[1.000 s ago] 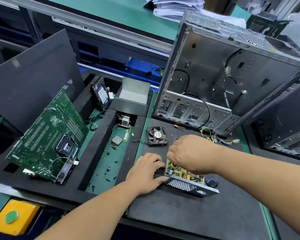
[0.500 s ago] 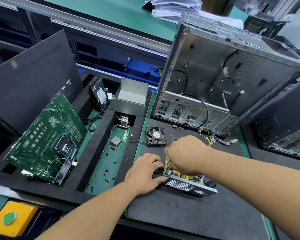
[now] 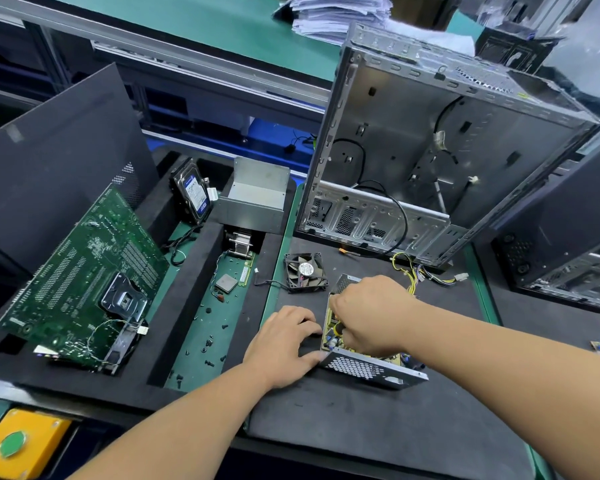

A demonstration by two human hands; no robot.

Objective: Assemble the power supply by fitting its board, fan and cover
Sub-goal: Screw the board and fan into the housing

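The open power supply case [image 3: 371,370] lies on the black mat, its perforated wall facing me. The yellow board [image 3: 329,336] sits inside it. My left hand [image 3: 284,344] rests on the mat against the case's left side, thumb touching the perforated wall's corner. My right hand [image 3: 371,313] reaches down into the case with curled fingers gripping the board; the fingertips are hidden. The black fan [image 3: 305,271] lies flat on the mat just beyond the case, its wire trailing left. The grey metal cover [image 3: 257,199] stands in the foam tray further back.
An open computer chassis [image 3: 447,150] stands tilted behind the mat, yellow cables [image 3: 409,271] trailing from it. The foam tray at left holds a green motherboard [image 3: 84,282], a hard drive [image 3: 193,192], a heatsink [image 3: 239,242] and several loose screws [image 3: 208,341]. A yellow button box [image 3: 25,441] sits bottom left.
My right hand has shifted slightly left and lower over the board. My left hand stays against the case.
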